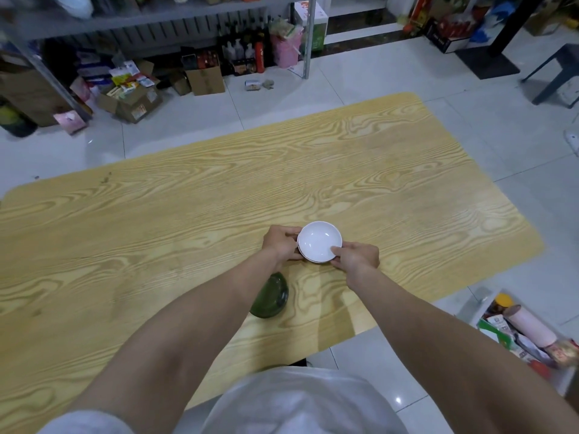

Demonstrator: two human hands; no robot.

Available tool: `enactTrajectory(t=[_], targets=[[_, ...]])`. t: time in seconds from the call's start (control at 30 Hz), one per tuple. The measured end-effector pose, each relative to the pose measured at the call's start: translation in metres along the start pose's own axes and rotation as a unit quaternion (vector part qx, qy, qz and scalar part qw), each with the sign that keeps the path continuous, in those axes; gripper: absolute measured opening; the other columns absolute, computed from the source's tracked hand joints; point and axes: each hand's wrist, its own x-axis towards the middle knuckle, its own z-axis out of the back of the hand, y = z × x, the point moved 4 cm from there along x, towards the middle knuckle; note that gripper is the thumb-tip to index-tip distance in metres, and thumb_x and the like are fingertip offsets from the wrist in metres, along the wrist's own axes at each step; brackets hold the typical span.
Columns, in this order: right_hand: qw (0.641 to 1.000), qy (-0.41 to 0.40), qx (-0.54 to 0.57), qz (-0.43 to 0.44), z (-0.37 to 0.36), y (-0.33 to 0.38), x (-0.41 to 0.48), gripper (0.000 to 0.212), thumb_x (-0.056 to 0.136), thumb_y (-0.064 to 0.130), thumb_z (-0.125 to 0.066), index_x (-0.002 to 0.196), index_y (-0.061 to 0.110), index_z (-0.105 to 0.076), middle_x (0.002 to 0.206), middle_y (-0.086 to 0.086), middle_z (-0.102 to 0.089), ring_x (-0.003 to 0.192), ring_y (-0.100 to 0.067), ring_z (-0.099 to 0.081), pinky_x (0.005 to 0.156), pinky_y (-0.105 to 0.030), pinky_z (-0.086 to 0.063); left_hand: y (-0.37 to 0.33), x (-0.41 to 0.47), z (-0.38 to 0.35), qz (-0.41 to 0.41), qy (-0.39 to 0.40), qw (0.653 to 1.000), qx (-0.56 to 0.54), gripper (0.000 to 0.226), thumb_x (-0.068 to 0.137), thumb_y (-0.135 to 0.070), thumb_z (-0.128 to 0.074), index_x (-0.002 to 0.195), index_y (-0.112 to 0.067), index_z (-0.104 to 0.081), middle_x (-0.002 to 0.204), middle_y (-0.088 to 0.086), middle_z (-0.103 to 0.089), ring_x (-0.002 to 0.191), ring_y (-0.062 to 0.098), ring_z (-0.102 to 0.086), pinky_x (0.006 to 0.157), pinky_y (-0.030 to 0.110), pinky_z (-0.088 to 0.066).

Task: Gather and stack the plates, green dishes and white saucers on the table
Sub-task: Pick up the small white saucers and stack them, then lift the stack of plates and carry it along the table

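The white saucers (319, 242), stacked, are held at the middle of the bench (376, 170). They are gripped by the left hand (280, 244) on the left rim and by the right hand (357, 256) on the near-right rim. The green dishes (272, 297) are seen nearer, partly hidden under the left forearm. The saucer stack is judged to be being squared up; next, a level carry towards the green dishes is probably called for.

A shop storeroom: metal shelving (163, 17), bottles (241, 51) and opened cardboard boxes (131, 101) on tiled floor (376, 76).
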Motion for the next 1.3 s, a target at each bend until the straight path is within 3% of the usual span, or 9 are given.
enactTrajectory(t=[0.13,0.27,0.4,0.47,0.57,0.7,0.8,0.93,1.3], targets=[[1.0,-0.006,-0.027,0.006,-0.003,-0.001,0.004,0.026,0.07,-0.012,-0.08,0.093,-0.002,-0.073,0.1,-0.02,-0.071,0.062,-0.022,-0.067,0.059,-0.027,-0.058,0.0,-0.001,0.001,0.003,0.001,1.0,0.018,0.046,0.09,0.02,-0.042,0.119,-0.003,-0.068,0.117,0.015,-0.068,0.101,0.032,-0.069,0.081,0.04,-0.06],[0.999,-0.016,-0.045,0.016,-0.004,-0.002,0.007,0.026,0.069,-0.012,-0.081,0.074,0.007,-0.065,0.099,-0.019,-0.07,0.057,-0.018,-0.064,0.062,-0.029,-0.058,-0.001,-0.003,0.0,-0.002,-0.002,0.999,0.034,0.043,0.088,0.015,-0.049,0.123,-0.004,-0.067,0.115,0.014,-0.068,0.103,0.031,-0.068,0.085,0.042,-0.059],[0.995,0.009,-0.098,0.03,-0.002,-0.002,0.006,0.021,0.074,-0.001,-0.082,0.085,0.008,-0.067,0.106,-0.018,-0.07,0.081,-0.028,-0.071,0.08,-0.037,-0.059,-0.004,-0.009,0.001,-0.018,-0.011,0.995,0.094,0.047,0.085,0.01,-0.046,0.117,-0.011,-0.071,0.105,0.007,-0.071,0.094,0.025,-0.066,0.088,0.038,-0.056],[0.978,0.023,-0.19,0.079,0.002,0.007,-0.003,0.022,0.08,0.011,-0.079,0.099,0.009,-0.068,0.113,-0.015,-0.068,0.093,-0.029,-0.067,0.082,-0.036,-0.056,-0.009,-0.014,0.004,-0.031,-0.025,0.989,0.145,0.04,0.088,0.004,-0.049,0.117,-0.014,-0.069,0.117,0.009,-0.069,0.106,0.026,-0.065,0.093,0.035,-0.052],[0.9,0.071,-0.363,0.23,0.002,0.032,-0.024,0.045,0.089,0.027,-0.067,0.131,0.01,-0.06,0.131,-0.01,-0.061,0.111,-0.029,-0.06,0.089,-0.038,-0.051,-0.029,-0.025,0.008,-0.104,-0.039,0.948,0.299,0.046,0.094,-0.017,-0.056,0.14,-0.015,-0.054,0.141,0.007,-0.056,0.128,0.024,-0.053,0.1,0.029,-0.044],[0.693,0.134,-0.561,0.433,-0.007,0.059,-0.064,0.071,0.098,0.045,-0.054,0.157,0.02,-0.022,0.161,-0.01,-0.027,0.144,-0.028,-0.032,0.108,-0.04,-0.034,-0.065,-0.056,0.015,-0.265,-0.08,0.812,0.514,0.056,0.097,-0.034,-0.054,0.149,-0.018,-0.04,0.15,0.008,-0.045,0.136,0.03,-0.042,0.106,0.04,-0.037],[0.601,0.123,-0.616,0.495,-0.01,0.075,-0.091,0.078,0.099,0.054,-0.045,0.159,0.026,-0.003,0.165,-0.012,-0.01,0.15,-0.029,-0.019,0.115,-0.045,-0.026,-0.085,-0.086,0.031,-0.295,-0.133,0.75,0.577,0.064,0.098,-0.043,-0.048,0.155,-0.022,-0.027,0.161,0.007,-0.027,0.147,0.029,-0.023,0.117,0.044,-0.02],[0.555,0.099,-0.639,0.523,-0.019,0.09,-0.129,0.083,0.098,0.06,-0.04,0.158,0.027,0.006,0.166,-0.012,0.001,0.153,-0.031,-0.004,0.118,-0.057,-0.013,-0.104,-0.131,0.067,-0.278,-0.202,0.708,0.617,0.068,0.099,-0.052,-0.04,0.157,-0.026,-0.016,0.166,0.005,-0.01,0.152,0.028,-0.005,0.122,0.05,-0.005],[0.489,0.106,-0.596,0.628,-0.085,0.105,-0.246,0.081,0.1,0.058,-0.037,0.158,0.025,0.009,0.166,-0.013,0.004,0.153,-0.034,-0.001,0.12,-0.056,-0.012,-0.103,-0.248,0.194,-0.226,-0.373,0.647,0.626,0.068,0.097,-0.054,-0.041,0.156,-0.025,-0.021,0.164,0.006,-0.018,0.151,0.03,-0.011,0.12,0.052,-0.011]])
